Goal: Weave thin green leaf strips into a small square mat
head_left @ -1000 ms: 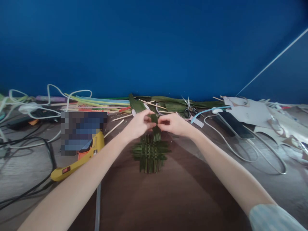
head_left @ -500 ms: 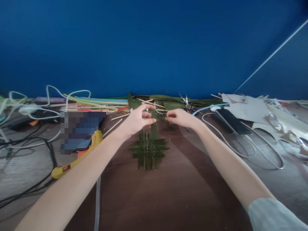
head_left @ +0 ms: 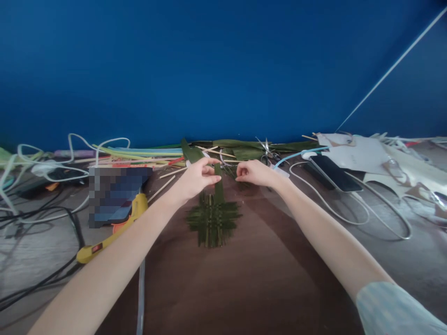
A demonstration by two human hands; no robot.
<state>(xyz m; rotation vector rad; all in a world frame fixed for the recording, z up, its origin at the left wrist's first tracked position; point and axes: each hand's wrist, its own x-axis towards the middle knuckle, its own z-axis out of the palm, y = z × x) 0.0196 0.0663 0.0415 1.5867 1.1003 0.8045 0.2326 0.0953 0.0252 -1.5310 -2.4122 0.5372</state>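
A small mat woven from green leaf strips (head_left: pixel 213 221) lies on the brown table (head_left: pixel 251 279) in front of me. One long leaf strip (head_left: pixel 219 186) runs up from its far edge. My left hand (head_left: pixel 197 179) pinches that strip near its top end. My right hand (head_left: pixel 253 173) hovers just right of the strip with its fingers curled; whether they hold anything is hidden.
A yellow glue gun (head_left: pixel 115 230) lies left of the mat beside a blurred-out patch. White and black cables (head_left: pixel 52 186) sprawl at the left. Leaves, sticks and scissors (head_left: pixel 266 151) line the blue wall. A phone (head_left: pixel 331 172) on a cable and paper pieces lie right.
My hands have parted: the right one let go of the strip and drew a little to the right. The left one pulled the strip straight, away from the mat.
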